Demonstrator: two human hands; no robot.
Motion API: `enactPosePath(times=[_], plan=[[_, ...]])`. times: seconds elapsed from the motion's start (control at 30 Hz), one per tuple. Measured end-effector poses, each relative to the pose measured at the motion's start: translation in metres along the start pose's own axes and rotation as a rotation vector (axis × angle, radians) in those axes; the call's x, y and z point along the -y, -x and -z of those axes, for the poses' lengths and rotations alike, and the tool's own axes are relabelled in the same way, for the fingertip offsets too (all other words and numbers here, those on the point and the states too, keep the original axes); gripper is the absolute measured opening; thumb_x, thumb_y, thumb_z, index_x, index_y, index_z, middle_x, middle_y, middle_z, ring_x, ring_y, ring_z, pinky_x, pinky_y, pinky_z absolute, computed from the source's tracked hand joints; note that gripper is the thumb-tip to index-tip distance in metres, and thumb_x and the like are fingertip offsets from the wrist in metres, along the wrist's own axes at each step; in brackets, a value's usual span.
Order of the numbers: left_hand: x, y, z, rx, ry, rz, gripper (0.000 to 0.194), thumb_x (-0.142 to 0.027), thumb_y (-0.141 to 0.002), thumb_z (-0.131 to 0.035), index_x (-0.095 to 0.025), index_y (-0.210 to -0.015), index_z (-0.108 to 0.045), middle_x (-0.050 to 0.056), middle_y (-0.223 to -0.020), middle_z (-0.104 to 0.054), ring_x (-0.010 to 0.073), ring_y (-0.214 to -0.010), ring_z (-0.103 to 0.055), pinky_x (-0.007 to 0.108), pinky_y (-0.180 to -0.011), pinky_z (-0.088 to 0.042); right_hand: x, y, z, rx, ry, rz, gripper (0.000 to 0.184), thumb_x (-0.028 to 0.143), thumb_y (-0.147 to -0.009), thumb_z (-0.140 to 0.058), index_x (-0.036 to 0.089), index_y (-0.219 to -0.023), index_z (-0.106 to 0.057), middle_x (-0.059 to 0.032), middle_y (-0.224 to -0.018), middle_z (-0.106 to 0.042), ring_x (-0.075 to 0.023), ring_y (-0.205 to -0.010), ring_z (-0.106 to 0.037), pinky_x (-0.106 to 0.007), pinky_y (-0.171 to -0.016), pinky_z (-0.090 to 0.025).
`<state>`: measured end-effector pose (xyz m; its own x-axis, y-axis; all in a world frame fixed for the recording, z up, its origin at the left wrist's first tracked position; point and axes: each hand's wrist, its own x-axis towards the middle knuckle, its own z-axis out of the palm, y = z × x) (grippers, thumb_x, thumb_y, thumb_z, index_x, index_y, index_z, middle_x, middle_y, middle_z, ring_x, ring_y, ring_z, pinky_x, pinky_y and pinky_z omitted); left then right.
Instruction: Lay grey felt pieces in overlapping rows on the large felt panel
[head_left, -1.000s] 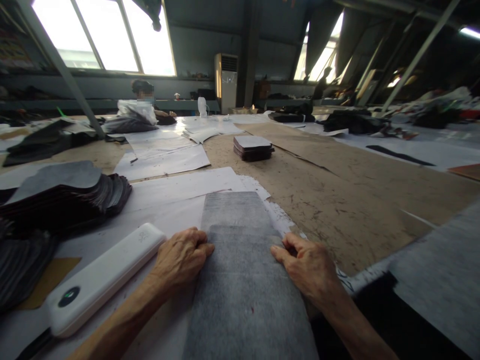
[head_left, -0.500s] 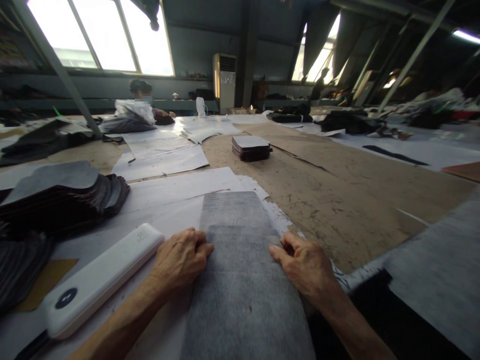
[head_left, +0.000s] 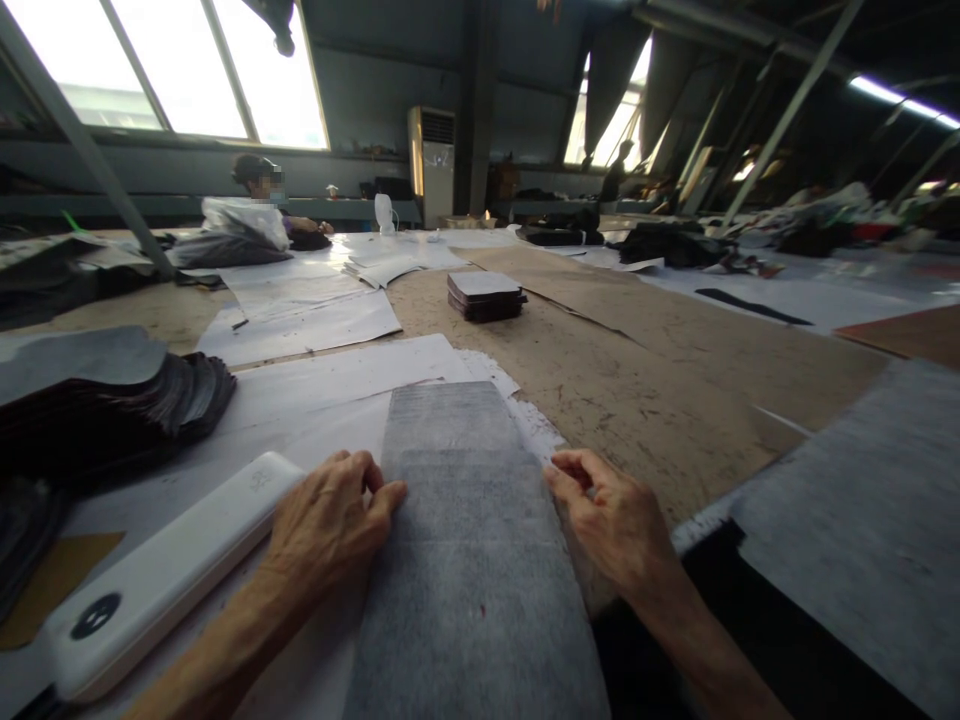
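A long grey felt-like fabric panel [head_left: 469, 540] lies lengthwise before me, with faint crosswise creases and a small reddish mark. My left hand [head_left: 337, 515] is at its left edge, thumb on top of the panel and the other fingers curled at the side. At the right edge, my right hand [head_left: 611, 515] has thumb and fingertips drawn together in a pinch against the border. The undersides of both grips are hidden. Beside my left hand lies a white handheld device [head_left: 176, 575] with a dark round button.
Stacked dark cut pieces [head_left: 112, 400] stand at the left. A smaller stack [head_left: 486, 296] sits farther off on brown paper [head_left: 637, 390]. White paper sheets [head_left: 315, 310] cover part of the table. Grey fabric [head_left: 870, 540] spreads at the right. Across the table is another person [head_left: 259, 180].
The raised fold across the panel has come down flat. My right hand has moved outward to the right edge. The whole view has shifted slightly, moving the scene left.
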<state>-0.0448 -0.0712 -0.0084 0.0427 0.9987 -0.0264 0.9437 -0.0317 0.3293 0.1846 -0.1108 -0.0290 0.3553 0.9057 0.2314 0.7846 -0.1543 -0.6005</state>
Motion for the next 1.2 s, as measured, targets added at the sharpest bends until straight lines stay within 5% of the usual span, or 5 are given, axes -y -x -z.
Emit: enactPosePath(times=[0.2,0.5,0.7,0.93,1.2], plan=[[0.005,-0.004,-0.006,-0.153,0.125,-0.235,0.035,-0.035,-0.074,-0.049,-0.022,-0.107,-0.051,0.004,-0.101,-0.053,0.0202,-0.088,-0.052,0.033,-0.076,-0.041,0.002,-0.016,0.004,0.111,0.068,0.045,0.029,0.031,-0.074,-0.051,0.019,-0.098,-0.062,-0.0049,-0.091,-0.064,-0.0195,-0.084,-0.057,-0.029,-0.07,-0.042],[0.007,-0.006,-0.015,-0.101,0.118,-0.263,0.036,-0.035,-0.071,-0.054,-0.02,-0.104,-0.055,0.006,-0.102,-0.054,0.0225,-0.092,-0.052,0.038,-0.083,-0.042,0.009,-0.02,0.006,0.426,-0.403,-0.095,0.029,0.037,-0.069,-0.056,0.015,-0.086,-0.061,-0.0032,-0.078,-0.062,-0.0156,-0.071,-0.057,-0.024,-0.06,-0.042],[0.006,-0.005,-0.016,-0.111,0.121,-0.236,0.04,-0.035,-0.07,-0.054,-0.019,-0.106,-0.054,0.006,-0.103,-0.053,0.0228,-0.092,-0.053,0.038,-0.082,-0.042,0.014,0.013,0.021,0.463,-0.183,-0.088,0.025,0.039,-0.063,-0.06,0.018,-0.058,-0.048,0.0022,-0.055,-0.051,-0.0124,-0.053,-0.047,-0.022,-0.046,-0.034],[0.005,-0.003,-0.014,-0.145,0.194,-0.219,0.051,-0.04,-0.068,-0.055,-0.016,-0.114,-0.049,0.008,-0.11,-0.051,0.0233,-0.097,-0.052,0.037,-0.082,-0.042,0.014,0.041,0.014,0.24,-0.1,0.044,0.027,0.034,-0.067,-0.055,0.02,-0.053,-0.037,0.0046,-0.046,-0.038,-0.0101,-0.047,-0.037,-0.024,-0.047,-0.029],[0.004,0.0,0.0,0.02,0.595,-0.16,0.064,-0.05,-0.06,-0.059,-0.019,-0.115,-0.048,0.007,-0.107,-0.057,0.0244,-0.093,-0.054,0.035,-0.073,-0.044,0.001,0.051,0.013,0.139,-0.288,0.141,0.02,0.034,-0.073,-0.051,0.019,-0.06,-0.045,0.002,-0.053,-0.047,-0.0121,-0.051,-0.044,-0.024,-0.05,-0.033]])
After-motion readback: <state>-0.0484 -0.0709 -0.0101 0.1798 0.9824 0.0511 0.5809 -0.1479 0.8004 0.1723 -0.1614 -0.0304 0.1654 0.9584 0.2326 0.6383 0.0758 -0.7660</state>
